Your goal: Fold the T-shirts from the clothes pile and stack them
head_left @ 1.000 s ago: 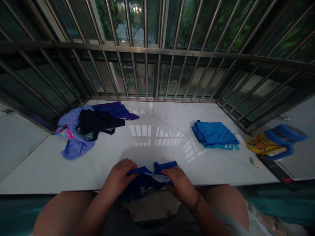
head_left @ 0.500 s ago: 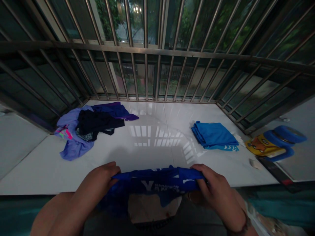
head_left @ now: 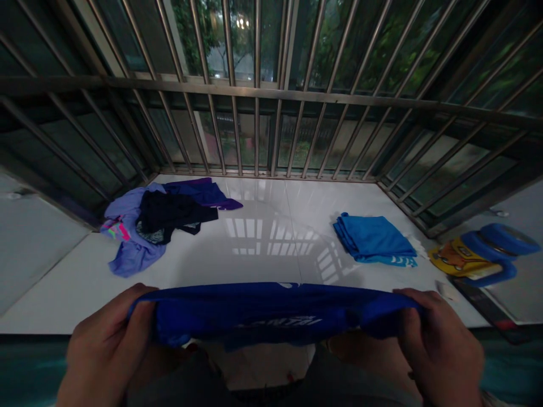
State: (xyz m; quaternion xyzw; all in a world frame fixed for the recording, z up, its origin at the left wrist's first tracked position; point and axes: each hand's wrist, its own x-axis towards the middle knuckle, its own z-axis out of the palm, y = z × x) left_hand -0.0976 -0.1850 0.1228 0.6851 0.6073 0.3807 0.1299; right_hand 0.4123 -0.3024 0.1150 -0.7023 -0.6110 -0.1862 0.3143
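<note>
A dark blue shirt [head_left: 263,308] with white lettering is stretched sideways between my two hands, at the near edge of the white tiled ledge. My left hand [head_left: 112,336] pinches its left end, thumb toward me. At the other end, my right hand [head_left: 439,339] grips the cloth between thumb and fingers. The lower part of the shirt hangs in shadow over my lap. Beyond it on the right lies a folded bright blue garment [head_left: 373,238]. To the far left is a loose heap with a lavender garment [head_left: 142,254], a black garment [head_left: 169,212] and a purple-blue garment [head_left: 207,193].
Metal window bars [head_left: 254,93] close off the back and both sides of the white ledge [head_left: 263,260]. On the right stands a blue and yellow container [head_left: 470,254] with a cartoon figure. A dark flat object [head_left: 483,305] lies in front of it.
My hands have moved apart, pulling the shirt wider and tauter. Its lettering now looks foreshortened. The view has shifted slightly; the garments on the ledge lie as before.
</note>
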